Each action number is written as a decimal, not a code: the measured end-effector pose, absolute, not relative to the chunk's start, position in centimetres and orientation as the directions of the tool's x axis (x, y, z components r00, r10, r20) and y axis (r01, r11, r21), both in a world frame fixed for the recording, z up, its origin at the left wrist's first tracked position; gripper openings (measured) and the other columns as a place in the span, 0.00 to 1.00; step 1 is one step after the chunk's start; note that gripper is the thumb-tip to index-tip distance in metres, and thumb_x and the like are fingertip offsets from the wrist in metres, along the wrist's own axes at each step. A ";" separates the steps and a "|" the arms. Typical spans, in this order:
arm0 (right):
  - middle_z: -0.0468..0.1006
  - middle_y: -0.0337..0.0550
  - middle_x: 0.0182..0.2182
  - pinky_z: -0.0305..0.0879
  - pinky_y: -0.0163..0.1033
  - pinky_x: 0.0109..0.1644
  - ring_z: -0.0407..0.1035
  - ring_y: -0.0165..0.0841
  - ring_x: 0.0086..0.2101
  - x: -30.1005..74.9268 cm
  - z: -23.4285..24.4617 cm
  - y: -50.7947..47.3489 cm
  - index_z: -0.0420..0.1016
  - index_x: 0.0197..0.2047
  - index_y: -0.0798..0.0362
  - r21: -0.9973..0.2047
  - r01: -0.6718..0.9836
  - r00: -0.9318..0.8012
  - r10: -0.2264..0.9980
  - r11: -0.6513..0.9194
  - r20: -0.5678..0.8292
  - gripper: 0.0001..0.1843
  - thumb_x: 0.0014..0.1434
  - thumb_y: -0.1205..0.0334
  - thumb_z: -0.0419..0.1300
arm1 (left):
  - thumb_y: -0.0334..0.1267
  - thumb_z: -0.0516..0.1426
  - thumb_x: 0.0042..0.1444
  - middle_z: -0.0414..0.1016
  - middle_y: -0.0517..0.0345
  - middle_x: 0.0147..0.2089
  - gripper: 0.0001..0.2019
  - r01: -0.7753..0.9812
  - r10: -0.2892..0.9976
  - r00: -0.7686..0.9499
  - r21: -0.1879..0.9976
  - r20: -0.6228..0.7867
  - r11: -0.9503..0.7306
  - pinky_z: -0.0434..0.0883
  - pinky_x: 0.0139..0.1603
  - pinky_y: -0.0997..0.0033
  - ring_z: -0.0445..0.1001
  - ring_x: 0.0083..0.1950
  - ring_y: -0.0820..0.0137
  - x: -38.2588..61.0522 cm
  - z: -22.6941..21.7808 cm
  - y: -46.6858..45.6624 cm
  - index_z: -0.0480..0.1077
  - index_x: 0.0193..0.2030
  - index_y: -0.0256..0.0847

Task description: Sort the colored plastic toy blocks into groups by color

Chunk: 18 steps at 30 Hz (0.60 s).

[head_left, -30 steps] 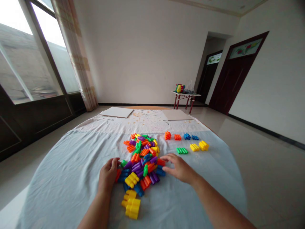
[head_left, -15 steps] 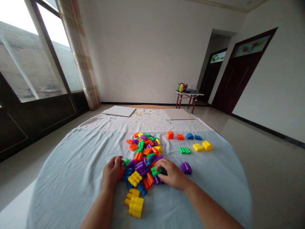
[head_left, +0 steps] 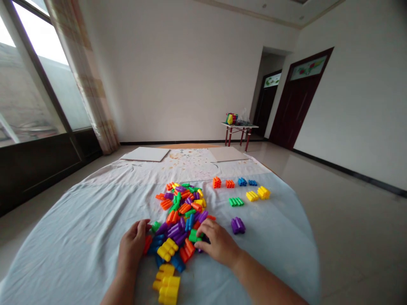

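A heap of interlocking plastic blocks point(head_left: 179, 216) in orange, purple, blue, green and yellow lies on a pale blue cloth point(head_left: 79, 241). My right hand point(head_left: 218, 243) curls over the heap's near right side, its fingers on a green block point(head_left: 194, 236) and a dark block partly hidden beneath them. My left hand point(head_left: 132, 245) rests at the near left edge, beside a red-orange block point(head_left: 147, 244), and holds nothing visible. A stack of yellow blocks point(head_left: 167, 290) stands close to me. Small sorted groups of orange point(head_left: 216, 182), blue point(head_left: 242, 181), green point(head_left: 236, 201), yellow point(head_left: 252, 195) and purple point(head_left: 238, 225) blocks lie to the right.
Two white boards point(head_left: 144, 154) sit on a stained cloth section at the far end. A small red-legged table point(head_left: 238, 127) with a colourful object stands by the far wall. Tiled floor surrounds the cloth; dark doors point(head_left: 295, 101) are at the right.
A purple group has appeared right of the heap. My right hand has moved from the heap's right edge onto the green block. The whole view has swung left and tilted up.
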State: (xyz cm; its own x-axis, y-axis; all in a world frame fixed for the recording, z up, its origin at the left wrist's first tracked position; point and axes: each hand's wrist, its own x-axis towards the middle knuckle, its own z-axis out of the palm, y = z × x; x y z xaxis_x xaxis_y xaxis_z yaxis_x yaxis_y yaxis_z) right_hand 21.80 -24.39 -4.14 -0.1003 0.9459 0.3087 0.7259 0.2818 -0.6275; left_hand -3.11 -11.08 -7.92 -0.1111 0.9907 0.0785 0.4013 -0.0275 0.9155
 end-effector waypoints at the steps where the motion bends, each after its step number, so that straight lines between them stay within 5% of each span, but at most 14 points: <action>1: 0.72 0.40 0.37 0.63 0.36 0.43 0.67 0.33 0.38 21.8 -4.1 -24.3 0.73 0.37 0.52 -0.631 0.725 -0.097 0.947 0.277 0.305 0.10 0.50 0.65 0.66 | 0.58 0.48 0.46 0.78 0.54 0.32 0.26 0.406 0.991 -0.109 0.913 0.078 -0.027 0.70 0.31 0.69 0.74 0.33 0.63 -3.1 -7.9 -11.1 0.73 0.39 0.40; 6: 0.73 0.40 0.41 0.64 0.34 0.41 0.68 0.30 0.35 23.4 -2.8 -24.9 0.73 0.46 0.49 -0.710 0.628 -0.175 0.947 0.318 0.270 0.18 0.51 0.69 0.64 | 0.59 0.47 0.45 0.77 0.53 0.32 0.27 0.419 0.991 -0.114 0.908 0.075 -0.021 0.70 0.32 0.68 0.74 0.33 0.63 -3.1 -7.7 -11.1 0.72 0.38 0.40; 18: 0.73 0.40 0.43 0.65 0.34 0.43 0.68 0.28 0.36 25.8 -3.7 -25.6 0.73 0.46 0.50 -0.736 0.580 -0.245 0.936 0.350 0.252 0.20 0.51 0.75 0.56 | 0.56 0.48 0.48 0.77 0.53 0.32 0.23 0.410 0.987 -0.122 0.911 0.103 -0.044 0.70 0.32 0.68 0.75 0.34 0.62 -2.7 -7.7 -11.5 0.73 0.37 0.40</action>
State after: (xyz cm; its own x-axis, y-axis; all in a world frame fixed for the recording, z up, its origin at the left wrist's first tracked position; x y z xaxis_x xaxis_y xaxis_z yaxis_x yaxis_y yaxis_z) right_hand 25.82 -25.65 -3.71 -0.2454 0.9361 0.2518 0.5795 0.3499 -0.7360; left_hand -2.73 -11.45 -7.73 -0.1218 0.9872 0.1030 0.4099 -0.0445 0.9110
